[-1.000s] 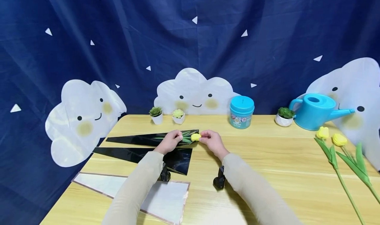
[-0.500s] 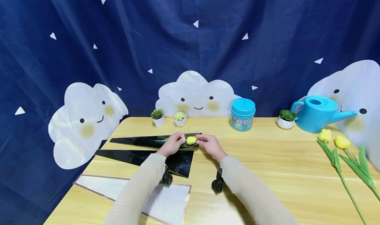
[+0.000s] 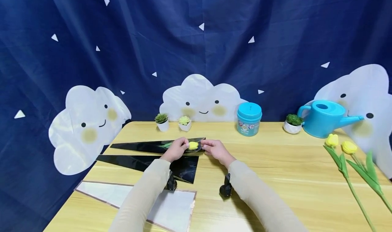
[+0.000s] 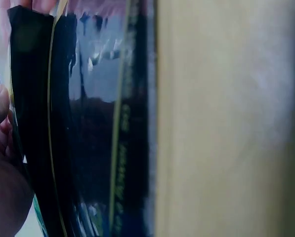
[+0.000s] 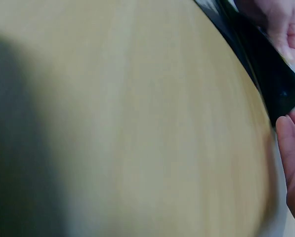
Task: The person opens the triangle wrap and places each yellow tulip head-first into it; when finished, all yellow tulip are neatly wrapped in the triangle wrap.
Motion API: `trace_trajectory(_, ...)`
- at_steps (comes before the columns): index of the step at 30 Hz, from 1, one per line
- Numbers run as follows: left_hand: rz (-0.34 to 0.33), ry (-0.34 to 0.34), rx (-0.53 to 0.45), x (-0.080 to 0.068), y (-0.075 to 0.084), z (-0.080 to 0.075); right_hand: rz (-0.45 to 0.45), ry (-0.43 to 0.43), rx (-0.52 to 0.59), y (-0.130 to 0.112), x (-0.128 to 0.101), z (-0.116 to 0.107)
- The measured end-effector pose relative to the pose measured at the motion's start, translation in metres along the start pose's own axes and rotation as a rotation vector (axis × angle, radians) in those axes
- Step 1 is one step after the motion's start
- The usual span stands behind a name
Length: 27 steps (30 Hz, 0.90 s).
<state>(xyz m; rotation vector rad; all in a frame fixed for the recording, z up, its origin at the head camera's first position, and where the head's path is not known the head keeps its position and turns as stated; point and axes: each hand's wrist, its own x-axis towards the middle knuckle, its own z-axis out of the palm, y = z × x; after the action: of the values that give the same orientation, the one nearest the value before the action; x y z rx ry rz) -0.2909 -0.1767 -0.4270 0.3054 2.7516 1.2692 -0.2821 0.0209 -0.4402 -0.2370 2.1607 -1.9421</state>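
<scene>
Pinching the black sleeve (image 3: 137,146) with the left hand (image 3: 176,149); touching its wide end with the right hand (image 3: 216,151), impossible to tell whether gripping. Inside the sleeve, at the worktop (image 3: 275,177), a yellow tulip (image 3: 193,145), bloom between both hands. Farther back, succulents (image 3: 161,118) in three small white pots (image 3: 163,126), a lidded blue jar (image 3: 249,119) and a blue watering can (image 3: 324,119).

Dark blue cloth (image 3: 147,38) fills the head view's top and left, with small white triangles (image 3: 107,1) and three white clouds (image 3: 197,92). Below, a pale wood-grain table (image 3: 275,167) catches glare (image 3: 228,221) at bottom centre; the blurred right wrist view seems to show it too.
</scene>
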Motion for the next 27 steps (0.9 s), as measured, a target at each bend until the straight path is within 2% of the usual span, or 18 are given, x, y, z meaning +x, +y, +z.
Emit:
trace_trajectory(7,-0.025,0.047,0.034,-0.003,-0.015,-0.019,0.012,0.03,0.212,0.006,-0.017,-0.027)
trace_trajectory(10,-0.02,0.057,0.077,-0.006,-0.019,-0.026,-0.006,0.037,0.249,0.009,-0.031,-0.048)
trace_trajectory(14,0.006,0.073,0.083,-0.012,-0.022,-0.034,-0.011,0.085,0.331,0.015,-0.054,-0.085)
trace_trajectory(18,0.011,0.088,0.041,-0.027,-0.026,-0.044,-0.038,0.135,0.46,0.022,-0.086,-0.122)
trace_trajectory(22,-0.028,0.098,-0.019,-0.047,-0.033,-0.052,-0.129,0.162,0.521,0.028,-0.116,-0.156)
trace_trajectory(24,-0.041,0.085,-0.034,-0.056,-0.035,-0.053,-0.182,0.188,0.537,0.031,-0.132,-0.172)
trace_trajectory(27,-0.032,0.028,-0.014,-0.067,-0.038,-0.051,-0.239,0.262,0.521,0.036,-0.157,-0.196)
